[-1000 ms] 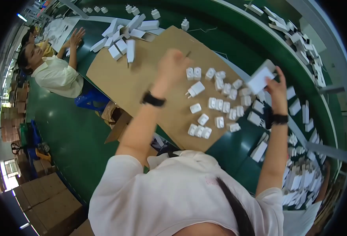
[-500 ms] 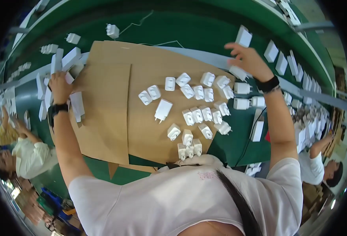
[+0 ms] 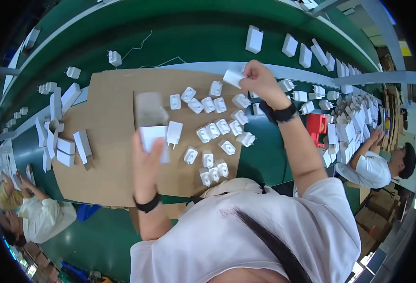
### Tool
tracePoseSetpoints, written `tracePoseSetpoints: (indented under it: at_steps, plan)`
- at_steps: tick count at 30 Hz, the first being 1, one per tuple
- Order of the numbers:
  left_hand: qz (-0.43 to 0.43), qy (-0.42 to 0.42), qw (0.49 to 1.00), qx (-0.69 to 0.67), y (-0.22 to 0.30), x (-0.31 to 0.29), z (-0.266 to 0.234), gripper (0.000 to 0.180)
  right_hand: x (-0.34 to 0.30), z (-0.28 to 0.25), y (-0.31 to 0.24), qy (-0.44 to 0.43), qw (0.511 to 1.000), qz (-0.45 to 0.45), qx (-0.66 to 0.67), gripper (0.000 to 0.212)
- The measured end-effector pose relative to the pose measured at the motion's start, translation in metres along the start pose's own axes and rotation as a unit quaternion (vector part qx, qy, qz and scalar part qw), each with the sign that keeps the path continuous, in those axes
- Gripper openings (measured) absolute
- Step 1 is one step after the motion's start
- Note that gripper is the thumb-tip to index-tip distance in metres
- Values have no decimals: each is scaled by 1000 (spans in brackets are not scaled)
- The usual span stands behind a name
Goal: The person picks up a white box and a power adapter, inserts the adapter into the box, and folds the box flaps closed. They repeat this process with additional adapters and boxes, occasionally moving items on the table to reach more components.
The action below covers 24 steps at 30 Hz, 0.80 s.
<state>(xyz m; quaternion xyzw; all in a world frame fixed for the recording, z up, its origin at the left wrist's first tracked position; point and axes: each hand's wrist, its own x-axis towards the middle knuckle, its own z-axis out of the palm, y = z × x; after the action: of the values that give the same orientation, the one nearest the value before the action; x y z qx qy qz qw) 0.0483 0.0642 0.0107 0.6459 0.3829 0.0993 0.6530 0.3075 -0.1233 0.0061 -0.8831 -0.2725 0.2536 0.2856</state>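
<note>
My left hand (image 3: 145,158), blurred by motion, grips a white box (image 3: 154,136) over the brown cardboard sheet (image 3: 109,181). Just beyond that box is a smeared whitish shape (image 3: 150,107); whether it belongs to the box I cannot tell. My right hand (image 3: 263,84) is closed, pinching a smooth white block that looks like a charger (image 3: 234,78) above the sheet's far right corner. Beside the left hand's box, a larger white plug charger (image 3: 174,133) lies with its prongs toward me. Several smaller white chargers (image 3: 209,104) are spread across the sheet's right half.
White boxes (image 3: 66,152) lie at the sheet's left end. More boxes (image 3: 254,39) stand along the far green bench (image 3: 194,42). At right are a red object (image 3: 315,126) and heaped white boxes and chargers (image 3: 347,129). Co-workers sit left (image 3: 47,219) and right (image 3: 371,165).
My left hand has moved from the boxes at left to mid-sheet, bringing a white box. My right hand now grips a white block and has moved left. The whole view has shifted.
</note>
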Motion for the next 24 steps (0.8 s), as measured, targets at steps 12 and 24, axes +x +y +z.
tracePoseSetpoints:
  at_steps: [12,24]
  plan:
    - [194,-130,962,143,28,-10,100,51,-87,-20,-46,118,834,-164,513,62]
    - [205,-118,963,129,32,-15,110,57,-87,-10,-36,229,917,-312,93,37]
